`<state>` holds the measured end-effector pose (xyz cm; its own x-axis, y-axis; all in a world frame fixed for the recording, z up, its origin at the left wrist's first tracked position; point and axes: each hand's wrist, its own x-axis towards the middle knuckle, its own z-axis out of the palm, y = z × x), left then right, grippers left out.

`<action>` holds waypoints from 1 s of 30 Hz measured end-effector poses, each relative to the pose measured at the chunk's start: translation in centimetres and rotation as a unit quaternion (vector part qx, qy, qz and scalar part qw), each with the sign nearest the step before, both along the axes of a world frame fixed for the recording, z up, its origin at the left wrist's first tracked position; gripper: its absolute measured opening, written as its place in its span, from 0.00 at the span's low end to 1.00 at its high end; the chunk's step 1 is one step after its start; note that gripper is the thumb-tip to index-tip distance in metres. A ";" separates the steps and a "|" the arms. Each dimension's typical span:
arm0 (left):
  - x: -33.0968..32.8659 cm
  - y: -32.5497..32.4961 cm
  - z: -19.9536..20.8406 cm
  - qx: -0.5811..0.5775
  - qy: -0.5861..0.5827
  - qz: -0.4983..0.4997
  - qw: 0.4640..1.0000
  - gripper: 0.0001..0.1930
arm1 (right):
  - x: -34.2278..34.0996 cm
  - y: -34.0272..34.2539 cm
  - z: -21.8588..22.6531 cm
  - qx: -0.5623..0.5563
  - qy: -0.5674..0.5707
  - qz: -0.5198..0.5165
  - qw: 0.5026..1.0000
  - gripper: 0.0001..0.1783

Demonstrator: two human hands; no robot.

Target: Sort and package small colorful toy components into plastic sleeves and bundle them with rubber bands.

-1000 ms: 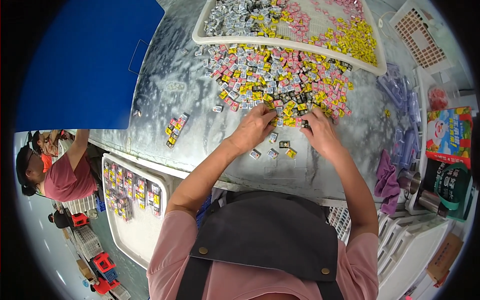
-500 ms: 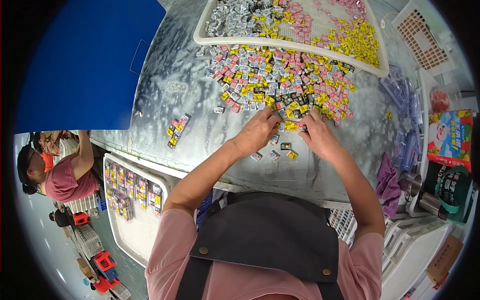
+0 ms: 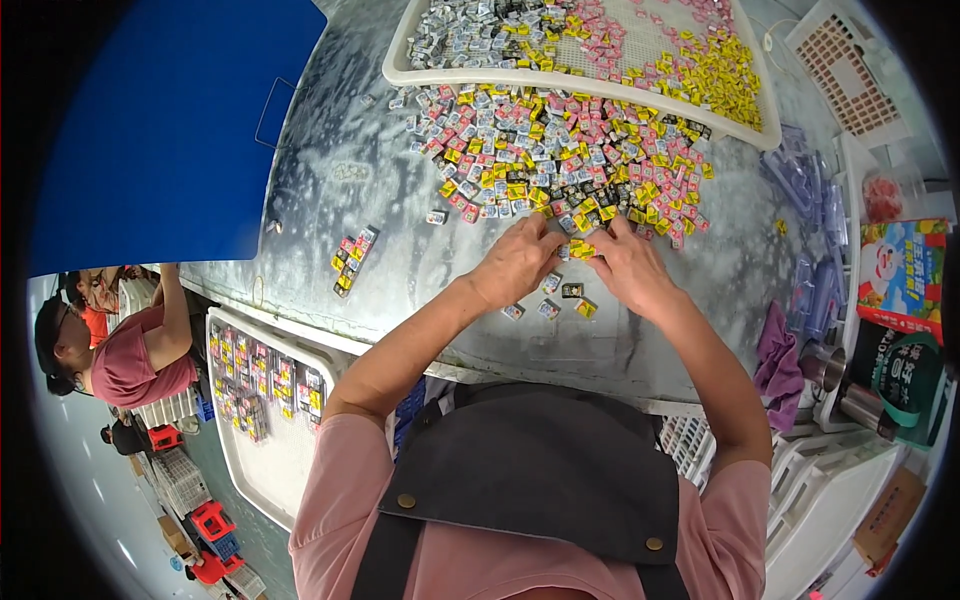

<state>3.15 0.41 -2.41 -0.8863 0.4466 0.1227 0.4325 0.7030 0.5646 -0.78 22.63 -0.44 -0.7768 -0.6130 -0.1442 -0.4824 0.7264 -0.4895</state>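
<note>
Both of my hands work at the near edge of a pile of small wrapped packets (image 3: 520, 160) in pink, yellow, white and black. My left hand (image 3: 512, 265) is closed, thumb and index finger around the left end of a short row of yellow packets (image 3: 578, 250). On the row's right end, my right hand (image 3: 637, 270) presses with bent fingers and thumb. Fingertips hide part of the row. Just below lie several loose packets, among them a black one (image 3: 572, 290) and a yellow one (image 3: 586, 309). Off to the left rests a joined block of packets (image 3: 354, 262).
Behind the pile stands a white mesh tray (image 3: 580, 80) of sorted packets. A lower white tray (image 3: 270, 480) at left holds packed clear sets. Clear plastic cases (image 3: 800, 180), a purple cloth (image 3: 777, 365) and a metal cup (image 3: 822, 366) line the right. A blue panel (image 3: 170, 130) blocks the far left; beside it another person sits.
My right hand has shifted slightly left, closer to my left hand, and its thumb now lies against the yellow packets. The left hand has barely moved.
</note>
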 end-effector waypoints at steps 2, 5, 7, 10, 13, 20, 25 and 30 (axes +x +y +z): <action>0.2 0.1 0.1 0.001 -0.005 0.003 1.000 0.19 | 0.1 -0.2 0.1 0.008 0.002 -0.012 1.000 0.15; 0.1 0.4 0.4 -0.008 0.012 0.015 1.000 0.19 | 0.2 -0.3 -1.1 0.041 0.050 0.000 0.998 0.17; 0.0 0.2 0.2 -0.007 0.013 0.006 1.000 0.19 | -0.2 -0.2 -1.2 0.025 0.043 0.002 0.999 0.16; -0.3 -0.1 0.3 0.011 0.008 0.005 1.000 0.18 | -0.4 -0.2 -0.4 -0.004 0.031 -0.001 1.000 0.16; 0.0 -0.1 1.2 0.019 0.013 0.007 1.000 0.18 | -0.3 -0.1 0.7 -0.030 0.014 -0.010 0.999 0.14; 5.0 0.5 5.4 0.027 -0.021 0.016 0.999 0.18 | 4.0 1.5 4.2 -0.085 -0.036 0.017 0.996 0.14; 10.5 1.5 3.7 0.051 -0.066 0.001 0.997 0.17 | 8.9 2.8 2.6 -0.081 -0.048 0.060 0.994 0.13; 12.2 2.0 1.3 0.009 -0.013 -0.019 1.000 0.18 | 10.5 2.7 0.5 -0.021 -0.018 0.089 0.996 0.12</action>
<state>15.34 2.44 -1.14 -0.8713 0.4785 0.1090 0.4445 0.6752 0.5886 9.73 25.38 0.02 -0.6494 -0.7471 -0.1416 -0.5835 0.6090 -0.5373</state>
